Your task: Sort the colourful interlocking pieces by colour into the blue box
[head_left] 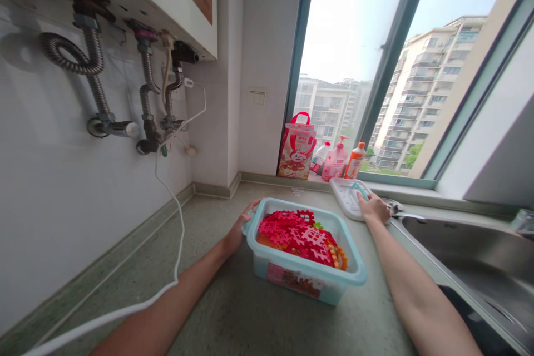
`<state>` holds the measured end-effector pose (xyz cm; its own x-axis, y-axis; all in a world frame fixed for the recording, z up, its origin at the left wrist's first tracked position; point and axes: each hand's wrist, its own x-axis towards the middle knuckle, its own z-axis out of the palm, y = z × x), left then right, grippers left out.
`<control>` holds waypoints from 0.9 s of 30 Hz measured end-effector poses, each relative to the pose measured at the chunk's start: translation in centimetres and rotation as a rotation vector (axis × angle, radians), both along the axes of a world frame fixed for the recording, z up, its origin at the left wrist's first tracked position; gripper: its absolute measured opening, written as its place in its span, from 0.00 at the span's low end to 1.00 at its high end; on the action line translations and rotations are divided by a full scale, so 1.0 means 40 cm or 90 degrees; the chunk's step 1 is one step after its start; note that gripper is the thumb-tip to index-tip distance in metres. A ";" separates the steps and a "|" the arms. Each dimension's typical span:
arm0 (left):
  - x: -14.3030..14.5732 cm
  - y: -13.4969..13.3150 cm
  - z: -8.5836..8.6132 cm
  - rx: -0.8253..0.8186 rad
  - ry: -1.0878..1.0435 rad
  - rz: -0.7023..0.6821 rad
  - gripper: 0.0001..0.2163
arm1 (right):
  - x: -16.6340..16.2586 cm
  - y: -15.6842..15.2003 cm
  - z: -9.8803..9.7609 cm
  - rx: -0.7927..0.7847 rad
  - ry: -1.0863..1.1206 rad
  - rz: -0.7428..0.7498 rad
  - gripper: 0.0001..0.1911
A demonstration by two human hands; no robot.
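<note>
A light blue plastic storage box (306, 286) stands on the countertop in front of me, without its lid on. It is heaped with red and pink interlocking plastic building pieces (298, 236), plus a few orange and green ones. My left hand (242, 225) grips the box's left end at the rim; part of its fingers is hidden. Beyond the box's far right corner lies a whitish lid (348, 206) with a light blue handle (361, 190). My right hand (374, 209) is closed at that handle, its fingers partly hidden.
A steel sink (467, 256) lies to the right. A printed bag (297, 153), a pink pump bottle (335, 161) and an orange bottle (354, 161) stand by the window. On the left, a white cable (181, 233) hangs below the pipes of a wall heater (167, 5).
</note>
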<state>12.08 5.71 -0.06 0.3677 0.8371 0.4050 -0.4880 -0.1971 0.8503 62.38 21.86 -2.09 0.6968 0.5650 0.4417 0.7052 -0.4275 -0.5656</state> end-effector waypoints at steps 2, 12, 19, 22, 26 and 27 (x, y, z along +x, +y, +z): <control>-0.001 0.000 0.000 0.004 -0.002 -0.004 0.28 | -0.012 -0.024 0.019 0.028 -0.043 -0.010 0.25; -0.008 0.016 -0.006 0.075 0.030 0.196 0.33 | -0.231 -0.217 0.247 0.144 0.116 0.379 0.23; -0.057 -0.085 0.091 0.400 0.210 0.405 0.36 | -0.362 -0.363 0.235 0.024 0.249 0.722 0.23; -0.054 -0.146 0.125 0.561 0.319 0.340 0.32 | -0.384 -0.423 0.204 0.055 0.312 0.742 0.22; -0.002 -0.194 0.133 0.647 0.414 0.209 0.22 | -0.406 -0.509 0.162 0.134 0.346 0.628 0.25; 0.012 -0.196 0.131 0.636 0.412 0.186 0.22 | -0.416 -0.537 0.151 0.157 0.366 0.600 0.24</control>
